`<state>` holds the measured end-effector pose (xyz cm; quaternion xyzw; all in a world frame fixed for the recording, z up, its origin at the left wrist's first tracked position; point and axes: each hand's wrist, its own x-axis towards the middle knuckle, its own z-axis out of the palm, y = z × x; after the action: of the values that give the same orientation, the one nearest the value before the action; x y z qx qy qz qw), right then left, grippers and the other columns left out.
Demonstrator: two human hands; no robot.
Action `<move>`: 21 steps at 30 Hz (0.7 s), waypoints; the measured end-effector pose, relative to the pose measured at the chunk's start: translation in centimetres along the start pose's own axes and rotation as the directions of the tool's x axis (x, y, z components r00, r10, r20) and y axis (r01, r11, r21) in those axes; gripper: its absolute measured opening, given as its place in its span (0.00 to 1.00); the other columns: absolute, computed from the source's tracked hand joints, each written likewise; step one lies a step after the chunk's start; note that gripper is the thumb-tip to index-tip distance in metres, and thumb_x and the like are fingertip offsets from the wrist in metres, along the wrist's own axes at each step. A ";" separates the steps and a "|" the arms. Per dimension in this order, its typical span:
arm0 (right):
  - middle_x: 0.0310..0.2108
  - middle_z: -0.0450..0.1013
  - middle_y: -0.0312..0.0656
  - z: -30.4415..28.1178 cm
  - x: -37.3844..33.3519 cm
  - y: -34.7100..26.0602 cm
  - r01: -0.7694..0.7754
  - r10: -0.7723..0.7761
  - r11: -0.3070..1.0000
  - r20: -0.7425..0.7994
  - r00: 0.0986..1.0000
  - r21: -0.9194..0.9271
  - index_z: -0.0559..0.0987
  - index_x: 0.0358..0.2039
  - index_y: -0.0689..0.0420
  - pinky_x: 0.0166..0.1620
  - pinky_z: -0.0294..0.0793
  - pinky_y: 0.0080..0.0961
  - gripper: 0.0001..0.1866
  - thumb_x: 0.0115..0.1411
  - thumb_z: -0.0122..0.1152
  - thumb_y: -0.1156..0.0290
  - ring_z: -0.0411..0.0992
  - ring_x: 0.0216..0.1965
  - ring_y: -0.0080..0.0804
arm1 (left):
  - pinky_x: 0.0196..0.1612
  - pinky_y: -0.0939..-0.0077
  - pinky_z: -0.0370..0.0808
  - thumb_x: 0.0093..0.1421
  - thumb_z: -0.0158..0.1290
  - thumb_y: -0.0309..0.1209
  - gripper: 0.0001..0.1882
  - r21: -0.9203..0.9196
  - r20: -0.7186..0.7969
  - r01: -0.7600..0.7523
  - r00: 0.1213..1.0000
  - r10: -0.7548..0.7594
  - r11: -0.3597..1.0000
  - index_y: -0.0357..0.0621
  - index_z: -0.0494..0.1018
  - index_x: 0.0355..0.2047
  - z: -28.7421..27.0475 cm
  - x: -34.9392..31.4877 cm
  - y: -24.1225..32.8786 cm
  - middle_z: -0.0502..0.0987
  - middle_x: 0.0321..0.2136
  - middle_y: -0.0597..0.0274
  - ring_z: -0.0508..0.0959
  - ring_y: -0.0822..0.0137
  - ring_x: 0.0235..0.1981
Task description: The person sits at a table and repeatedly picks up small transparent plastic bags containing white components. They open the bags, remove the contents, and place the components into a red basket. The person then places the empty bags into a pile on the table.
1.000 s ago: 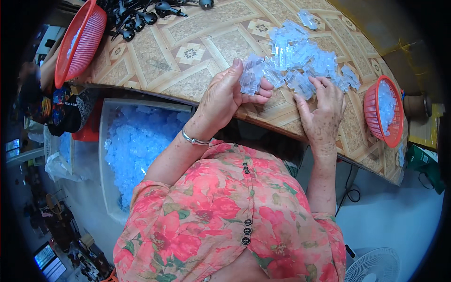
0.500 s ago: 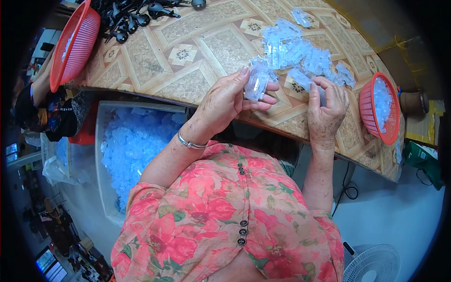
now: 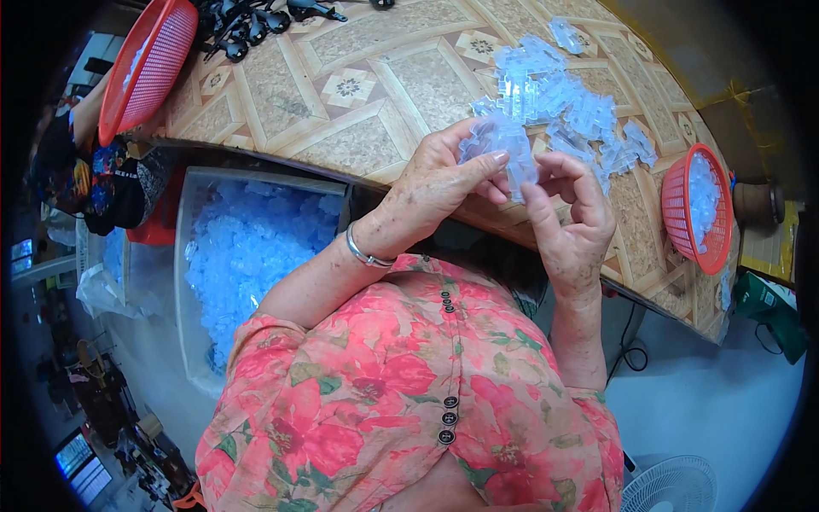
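Observation:
Between my thumb and fingers, my left hand (image 3: 452,171) grips a clear plastic piece (image 3: 499,149) just over the table's front edge. My right hand (image 3: 576,213) is close beside it, thumb and forefinger curled toward the piece's right side. Whether those fingertips pinch the piece or something small is unclear. Beyond both hands lies a loose pile of similar clear plastic pieces (image 3: 546,90) on the patterned tabletop (image 3: 409,94).
A red basket (image 3: 674,209) of clear pieces stands on the right. Another red basket (image 3: 158,77) is at the far left, near black plastic parts (image 3: 256,30). Below the table's left edge sits a large translucent bin (image 3: 183,282) full of clear pieces. A white fan (image 3: 674,486) is low right.
My right hand has moved left from the pile's near edge to the piece in my left hand. My left thumb now lies across that piece, which is tilted differently.

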<state>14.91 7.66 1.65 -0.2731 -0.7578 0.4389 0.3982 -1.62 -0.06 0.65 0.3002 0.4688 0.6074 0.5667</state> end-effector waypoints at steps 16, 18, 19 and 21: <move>0.56 0.65 0.42 -0.8 0.2 0.8 0.073 -0.068 0.997 0.295 0.953 -0.006 0.67 0.61 0.60 0.41 0.74 0.20 0.49 0.36 0.82 0.70 0.71 0.29 0.19 | 0.40 0.79 0.80 0.68 0.49 0.36 0.24 0.009 0.116 0.030 0.993 -0.031 1.000 0.39 0.67 0.61 0.0 -1.1 0.2 0.79 0.43 0.63 0.78 0.77 0.38; 0.56 0.65 0.42 -0.3 -0.1 1.0 0.013 -0.038 0.989 0.168 0.985 0.147 0.68 0.60 0.61 0.41 0.75 0.21 0.48 0.36 0.81 0.70 0.71 0.30 0.19 | 0.44 0.76 0.79 0.70 0.46 0.36 0.23 -0.093 0.127 0.019 0.992 -0.007 0.995 0.39 0.66 0.61 0.1 -0.8 0.1 0.77 0.45 0.61 0.78 0.75 0.42; 0.56 0.66 0.42 0.0 -0.4 1.2 -0.010 -0.014 0.974 0.106 0.994 0.226 0.68 0.59 0.61 0.41 0.75 0.22 0.48 0.36 0.81 0.70 0.70 0.30 0.19 | 0.47 0.75 0.78 0.71 0.44 0.37 0.23 -0.182 0.124 0.007 0.992 0.016 0.983 0.38 0.66 0.61 0.1 -0.4 -0.4 0.77 0.46 0.60 0.77 0.73 0.44; 0.55 0.66 0.42 -0.1 -0.8 1.7 -0.084 0.071 0.984 0.087 0.994 0.158 0.68 0.59 0.61 0.40 0.75 0.23 0.47 0.36 0.81 0.70 0.70 0.30 0.20 | 0.52 0.72 0.75 0.72 0.41 0.37 0.23 -0.320 0.142 0.023 0.990 0.024 0.947 0.36 0.65 0.62 0.0 -0.1 -0.8 0.75 0.48 0.58 0.76 0.70 0.48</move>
<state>15.49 7.87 -0.10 -0.2512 -0.7242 0.5245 0.3705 -1.28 -0.20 -0.09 0.2471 0.3216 0.6524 0.6403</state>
